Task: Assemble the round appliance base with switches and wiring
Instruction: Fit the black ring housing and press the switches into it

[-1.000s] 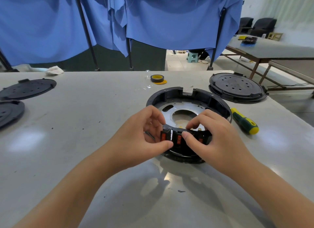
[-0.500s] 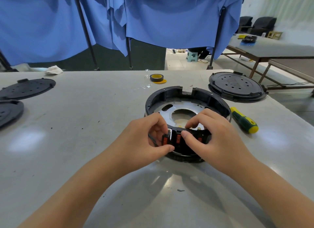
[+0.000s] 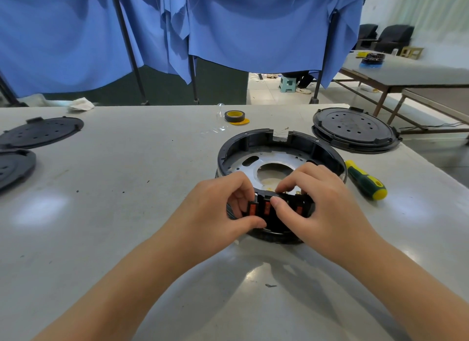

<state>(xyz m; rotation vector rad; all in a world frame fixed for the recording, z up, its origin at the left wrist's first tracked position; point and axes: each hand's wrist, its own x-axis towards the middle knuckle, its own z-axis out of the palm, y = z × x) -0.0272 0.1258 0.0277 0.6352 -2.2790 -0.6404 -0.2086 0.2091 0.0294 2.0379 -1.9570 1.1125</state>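
Note:
The round black appliance base [image 3: 256,140] lies on the table with a silver metal plate [image 3: 269,157] inside it. At its near rim sits a black switch block [image 3: 266,211] with orange rocker switches. My left hand [image 3: 223,208] pinches the block's left end, thumb below and fingers on top. My right hand [image 3: 319,198] grips the block from the right, thumb pressing on its front face and fingers curled over its top. Dark wires show just left of the block, mostly hidden by my left hand.
A green and yellow screwdriver [image 3: 366,180] lies right of the base. Black round covers [image 3: 354,131] are stacked at the far right, and other covers [image 3: 40,132] lie at the far left. A roll of yellow tape [image 3: 234,117] sits behind the base.
Both hands stay on the switch block at the near rim. My left fingers have shifted slightly down over its left end; the base has not moved.

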